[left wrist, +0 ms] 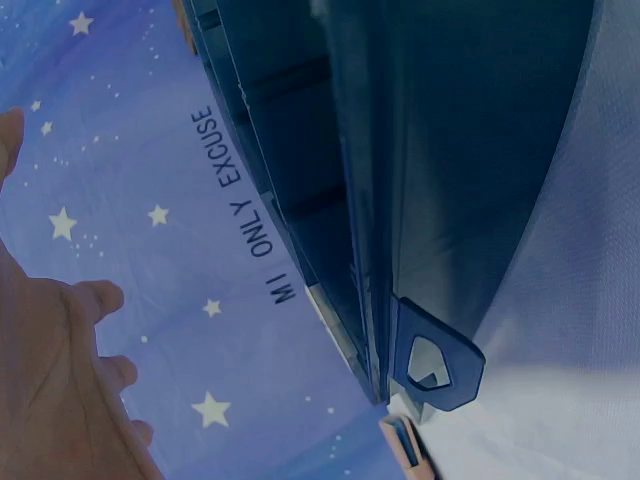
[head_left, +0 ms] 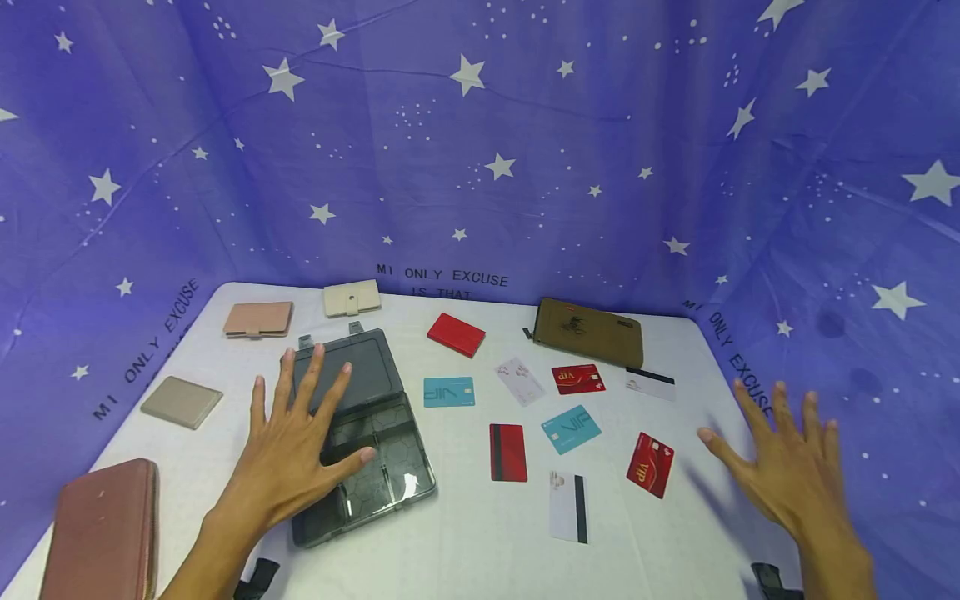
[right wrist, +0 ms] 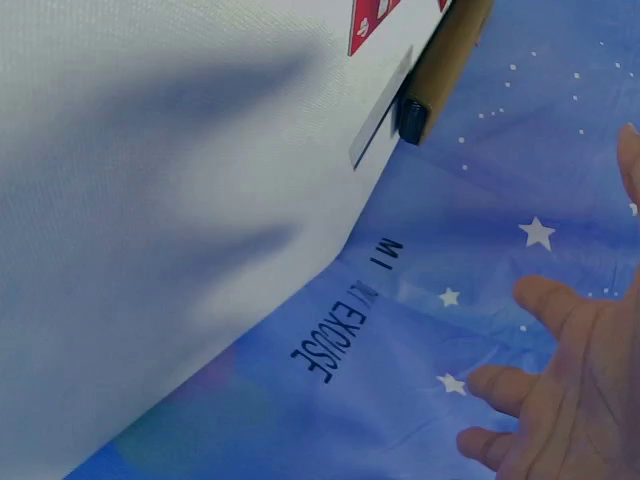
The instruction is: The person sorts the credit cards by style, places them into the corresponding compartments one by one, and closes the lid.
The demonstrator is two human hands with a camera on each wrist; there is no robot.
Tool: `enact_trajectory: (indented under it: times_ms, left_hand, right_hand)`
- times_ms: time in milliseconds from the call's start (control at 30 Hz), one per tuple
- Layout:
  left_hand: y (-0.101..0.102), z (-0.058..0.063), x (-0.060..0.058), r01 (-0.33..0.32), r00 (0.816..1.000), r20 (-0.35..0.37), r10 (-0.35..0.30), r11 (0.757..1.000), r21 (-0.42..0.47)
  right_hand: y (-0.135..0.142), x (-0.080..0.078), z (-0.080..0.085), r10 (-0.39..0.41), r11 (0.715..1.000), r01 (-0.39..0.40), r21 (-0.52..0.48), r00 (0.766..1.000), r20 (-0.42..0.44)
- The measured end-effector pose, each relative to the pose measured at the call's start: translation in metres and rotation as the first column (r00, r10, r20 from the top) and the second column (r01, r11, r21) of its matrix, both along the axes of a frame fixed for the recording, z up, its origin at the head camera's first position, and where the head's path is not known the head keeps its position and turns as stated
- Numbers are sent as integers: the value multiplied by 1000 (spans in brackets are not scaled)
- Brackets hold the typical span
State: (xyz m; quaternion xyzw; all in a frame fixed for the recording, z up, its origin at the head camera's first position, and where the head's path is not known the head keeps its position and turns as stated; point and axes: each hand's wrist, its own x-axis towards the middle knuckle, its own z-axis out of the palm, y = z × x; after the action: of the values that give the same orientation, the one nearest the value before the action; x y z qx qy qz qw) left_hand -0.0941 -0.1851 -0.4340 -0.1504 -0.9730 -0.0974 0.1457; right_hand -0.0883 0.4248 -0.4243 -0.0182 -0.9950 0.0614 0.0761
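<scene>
With fingers spread, my left hand (head_left: 292, 450) hovers over a dark translucent plastic box (head_left: 397, 500), hiding part of it. The box lies open, its lid (head_left: 375, 358) folded back and its tray split into compartments; a latch (left wrist: 435, 365) shows large in the left wrist view. My right hand (head_left: 795, 467) is raised at the table's right side, fingers apart and holding nothing. Nearest to it is a red VIP card (head_left: 650, 464). Between the hands lie a blue card (head_left: 572, 429), a plain red card (head_left: 508, 452) and a white striped card (head_left: 569, 507).
Farther back are another blue card (head_left: 449, 392), a red card (head_left: 578, 379), a red card holder (head_left: 456, 334) and a brown zip pouch (head_left: 588, 333). At left stand a pink wallet (head_left: 258, 319), a cream wallet (head_left: 352, 298), a beige holder (head_left: 182, 402) and a large reddish-brown wallet (head_left: 101, 533).
</scene>
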Motion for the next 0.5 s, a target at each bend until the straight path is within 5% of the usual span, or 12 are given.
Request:
enact_trajectory:
  times_ms: [267, 500]
  left_hand:
    - [0, 0, 2, 2, 1000, 15, -2, 1000, 6]
    - [0, -3, 4, 9, 999, 36, -10, 1000, 24]
  right_hand:
    - [-12, -5, -2, 7, 1000, -7, 21, 1000, 8]
    - [-58, -12, -4, 98, 994, -101, -39, 993, -70]
